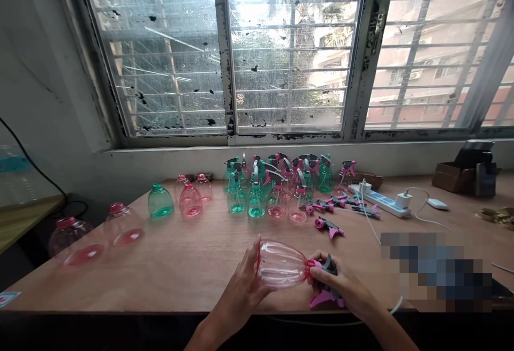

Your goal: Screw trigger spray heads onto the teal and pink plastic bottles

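Observation:
My left hand (pixel 243 284) is wrapped round the base of a clear pink bottle (pixel 281 263), which lies on its side near the front edge of the wooden table (pixel 193 257). My right hand (pixel 341 285) grips the pink and black trigger sprayer head (pixel 326 281) at the bottle's neck. Both hands are closed on these parts.
A cluster of finished pink and green spray bottles (pixel 277 187) stands at the back. Capless bottles (pixel 160 201) sit to the left. Loose trigger heads (pixel 329 226) lie on the right, beside a white power strip (pixel 381 201) with cables. A cardboard box (pixel 453 177) is far right.

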The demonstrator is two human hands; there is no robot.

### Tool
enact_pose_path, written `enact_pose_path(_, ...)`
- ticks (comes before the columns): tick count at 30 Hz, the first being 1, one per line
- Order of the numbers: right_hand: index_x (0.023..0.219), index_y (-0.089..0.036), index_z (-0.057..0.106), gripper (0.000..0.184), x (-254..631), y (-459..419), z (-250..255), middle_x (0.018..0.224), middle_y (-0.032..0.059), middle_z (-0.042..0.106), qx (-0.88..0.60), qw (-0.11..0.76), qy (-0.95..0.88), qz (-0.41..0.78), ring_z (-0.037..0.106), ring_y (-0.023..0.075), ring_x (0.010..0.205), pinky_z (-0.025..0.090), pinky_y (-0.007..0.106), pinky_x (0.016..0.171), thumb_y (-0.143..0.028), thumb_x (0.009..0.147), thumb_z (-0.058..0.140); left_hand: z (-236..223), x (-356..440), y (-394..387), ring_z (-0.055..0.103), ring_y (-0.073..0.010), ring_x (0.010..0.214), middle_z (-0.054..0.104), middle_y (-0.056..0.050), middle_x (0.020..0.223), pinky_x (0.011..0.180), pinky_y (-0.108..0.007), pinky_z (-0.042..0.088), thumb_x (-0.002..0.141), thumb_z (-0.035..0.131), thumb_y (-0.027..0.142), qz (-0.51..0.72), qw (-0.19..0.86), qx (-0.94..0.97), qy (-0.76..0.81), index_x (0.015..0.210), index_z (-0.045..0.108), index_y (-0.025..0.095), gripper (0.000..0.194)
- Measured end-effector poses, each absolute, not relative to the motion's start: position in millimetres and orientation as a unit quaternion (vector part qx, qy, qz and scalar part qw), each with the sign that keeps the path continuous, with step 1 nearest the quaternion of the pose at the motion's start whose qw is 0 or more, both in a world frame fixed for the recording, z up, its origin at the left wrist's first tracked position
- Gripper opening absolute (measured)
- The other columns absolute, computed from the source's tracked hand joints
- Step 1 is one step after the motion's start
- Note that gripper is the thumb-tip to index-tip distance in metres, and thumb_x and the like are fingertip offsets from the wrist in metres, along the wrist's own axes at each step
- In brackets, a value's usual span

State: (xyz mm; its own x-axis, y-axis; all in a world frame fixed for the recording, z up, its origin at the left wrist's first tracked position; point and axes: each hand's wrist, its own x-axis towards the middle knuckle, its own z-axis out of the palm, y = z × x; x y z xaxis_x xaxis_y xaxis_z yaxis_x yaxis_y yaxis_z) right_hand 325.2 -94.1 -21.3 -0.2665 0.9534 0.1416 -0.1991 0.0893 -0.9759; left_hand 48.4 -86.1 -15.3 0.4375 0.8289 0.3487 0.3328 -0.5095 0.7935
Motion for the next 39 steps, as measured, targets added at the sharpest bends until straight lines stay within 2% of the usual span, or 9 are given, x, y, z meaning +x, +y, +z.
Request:
enact_pose_path(3, 0.084, -0.019, 0.065, 0.034, 324.0, -94.8, -19.7, 0.069, 0.0003, 0.073, -0.355, 0.499, -0.540, 0.578, 0.063, 0.0157, 0.059, 0.047, 0.027, 0.058, -0.048, 0.080, 0.082, -15.5, 48.6, -86.2, 0.036, -0.0307, 0.149, 0.035, -0.010, 0.165, 0.124, -0.051, 0.028, 0.091, 0.071, 0.030, 0.377, 0.321, 0.784, 0.373, 0.161, 0.009, 0.035, 0.094)
enact_pose_path(7, 0.081, -0.019, 0.064, 0.039, 322.7, -95.1, -17.7, 0.066, 0.0006, 0.073, -0.370, 0.496, -0.537, 0.573, 0.063, 0.0166, 0.059, 0.047, 0.028, 0.058, -0.052, 0.076, 0.084, -9.1, 49.3, -90.3, 0.033, -0.0369, 0.150, 0.034, -0.017, 0.165, 0.124, -0.056, 0.025, 0.085, 0.077, 0.045, 0.366, 0.320, 0.788, 0.378, 0.163, 0.008, 0.027, 0.105)
enact_pose_path(11, 0.081, -0.019, 0.064, 0.037, 323.2, -94.6, -18.7, 0.066, 0.0002, 0.072, -0.363, 0.498, -0.538, 0.576, 0.062, 0.0155, 0.059, 0.047, 0.027, 0.058, -0.050, 0.077, 0.083, -2.8, 49.0, -93.4, 0.054, -0.0337, 0.132, 0.047, -0.020, 0.153, 0.115, -0.051, 0.040, 0.087, 0.072, 0.052, 0.353, 0.365, 0.776, 0.374, 0.163, 0.007, 0.022, 0.104)
enact_pose_path(18, 0.084, -0.018, 0.064, 0.034, 324.3, -93.7, -21.5, 0.067, -0.0007, 0.072, -0.354, 0.501, -0.538, 0.579, 0.062, 0.0141, 0.059, 0.047, 0.025, 0.059, -0.047, 0.080, 0.082, -2.7, 48.8, -93.3, 0.051, -0.0324, 0.134, 0.045, -0.012, 0.155, 0.115, -0.047, 0.040, 0.086, 0.076, 0.039, 0.367, 0.351, 0.771, 0.383, 0.162, 0.013, 0.031, 0.098)
enact_pose_path(23, 0.082, -0.019, 0.065, 0.037, 322.9, -95.4, -17.1, 0.066, -0.0007, 0.071, -0.360, 0.500, -0.542, 0.572, 0.062, 0.0149, 0.058, 0.046, 0.026, 0.057, -0.050, 0.078, 0.083, -7.2, 49.5, -92.9, 0.064, -0.0214, 0.107, 0.052, -0.008, 0.144, 0.100, -0.040, 0.051, 0.092, 0.063, 0.021, 0.368, 0.340, 0.781, 0.372, 0.161, 0.001, 0.040, 0.094)
enact_pose_path(26, 0.081, -0.019, 0.064, 0.038, 322.2, -96.1, -16.0, 0.066, -0.0005, 0.071, -0.362, 0.498, -0.543, 0.571, 0.062, 0.0156, 0.058, 0.046, 0.027, 0.057, -0.052, 0.077, 0.083, -8.7, 49.1, -92.9, 0.059, -0.0252, 0.122, 0.041, -0.009, 0.157, 0.110, -0.044, 0.045, 0.091, 0.064, 0.019, 0.370, 0.332, 0.784, 0.372, 0.161, 0.002, 0.040, 0.096)
enact_pose_path(31, 0.081, -0.020, 0.063, 0.041, 321.5, -96.8, -15.2, 0.065, -0.0010, 0.070, -0.372, 0.495, -0.541, 0.569, 0.061, 0.0165, 0.057, 0.046, 0.029, 0.058, -0.055, 0.074, 0.083, -9.7, 47.8, -91.4, 0.032, -0.0370, 0.150, 0.031, -0.013, 0.166, 0.124, -0.052, 0.028, 0.086, 0.075, 0.038, 0.356, 0.341, 0.780, 0.386, 0.162, 0.006, 0.031, 0.103)
enact_pose_path(36, 0.082, -0.019, 0.063, 0.040, 322.0, -96.7, -14.8, 0.066, -0.0003, 0.071, -0.368, 0.493, -0.545, 0.569, 0.062, 0.0166, 0.058, 0.046, 0.028, 0.058, -0.054, 0.076, 0.082, -7.4, 48.1, -91.8, 0.028, -0.0360, 0.152, 0.028, -0.013, 0.167, 0.125, -0.051, 0.024, 0.087, 0.074, 0.043, 0.353, 0.342, 0.779, 0.389, 0.162, 0.008, 0.029, 0.101)
enact_pose_path(39, 0.082, -0.019, 0.063, 0.040, 322.6, -96.4, -15.4, 0.066, -0.0003, 0.070, -0.362, 0.493, -0.548, 0.571, 0.061, 0.0159, 0.058, 0.046, 0.027, 0.058, -0.053, 0.077, 0.082, -5.0, 49.3, -94.0, 0.047, -0.0319, 0.139, 0.039, -0.011, 0.159, 0.118, -0.048, 0.037, 0.090, 0.072, 0.034, 0.357, 0.333, 0.783, 0.386, 0.161, 0.006, 0.035, 0.098)
